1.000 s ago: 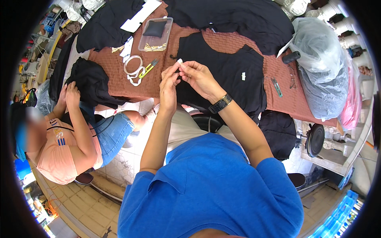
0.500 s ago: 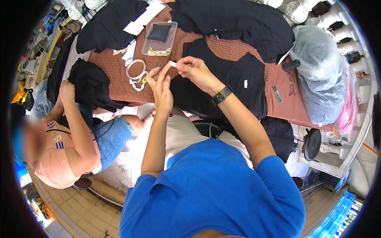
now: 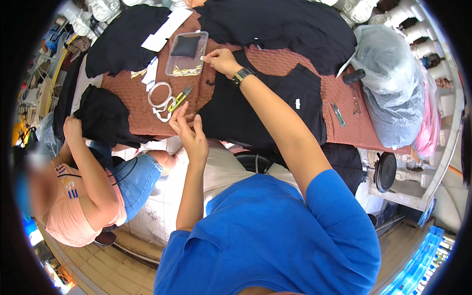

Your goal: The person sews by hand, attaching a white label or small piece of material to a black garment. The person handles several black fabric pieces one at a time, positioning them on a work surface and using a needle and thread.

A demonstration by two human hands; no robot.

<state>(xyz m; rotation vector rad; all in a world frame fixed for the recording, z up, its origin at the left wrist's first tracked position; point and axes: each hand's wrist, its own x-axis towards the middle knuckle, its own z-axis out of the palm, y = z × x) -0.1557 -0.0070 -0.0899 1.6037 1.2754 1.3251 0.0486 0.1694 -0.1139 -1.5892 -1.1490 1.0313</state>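
My right hand (image 3: 222, 61) reaches far over the brown table (image 3: 275, 61) and pinches a small white tag (image 3: 203, 58) beside the clear plastic tray (image 3: 187, 61). A black watch sits on that wrist. My left hand (image 3: 189, 130) hovers near the table's front edge with fingers apart and nothing in it, just below the yellow-handled snips (image 3: 180, 98) and a white ring of tape (image 3: 160, 94). A black garment (image 3: 265, 110) lies spread on the table between my arms.
The clear tray holds a black pad and several small brass pieces. More black garments lie at the back. A grey plastic bag (image 3: 388, 73) stands at the right. A seated person at the left (image 3: 78, 187) holds another black garment (image 3: 103, 115).
My hands were together over the black garment. The right hand has since moved forward and left to the clear tray with the white tag, and the left has dropped back toward the table's edge.
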